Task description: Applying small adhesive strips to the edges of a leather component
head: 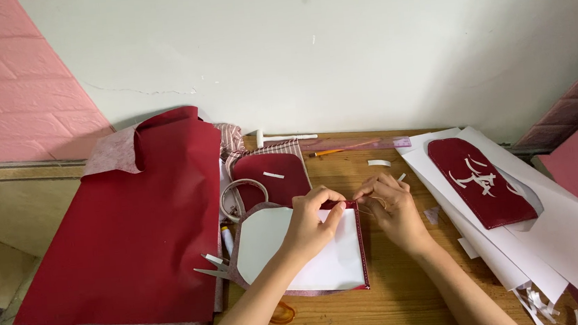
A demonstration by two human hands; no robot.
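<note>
Wooden tabletop (395,291) runs up to a white wall, with pink brick-patterned panels at the far left and right edges of the view. Farthest left, a large sheet of dark red faux leather (136,229) lies draped over a stack of pale pink backing, its top corner folded over to show the light underside. At its lower right edge a pair of scissors (211,266) rests with the blades open. Just beside them, a coiled strap (240,195) lies on a rounded dark red cut piece (273,177), and behind that a small white mallet (280,138) lies near the wall, next to an orange pencil (343,149).

At the centre lies the dark red pouch panel (310,250), with a white paper pattern on top of it, rounded at the left end and square at the right. The left hand (314,219) rests on it, fingers pinched shut on the panel's upper right edge. The right hand (392,206) sits just beside it, fingertips closed narrowly at the same edge, where a thin thread (368,208) runs between the two hands; whether a needle is held there is too small to tell. An orange loop (284,313) shows under the left forearm.

To the right, white paper sheets (555,231) fan out over the tabletop, and on them lies a dark red shaped piece (479,182) bearing white cut-out marks. Paper scraps (537,301) lie at the lower right.
</note>
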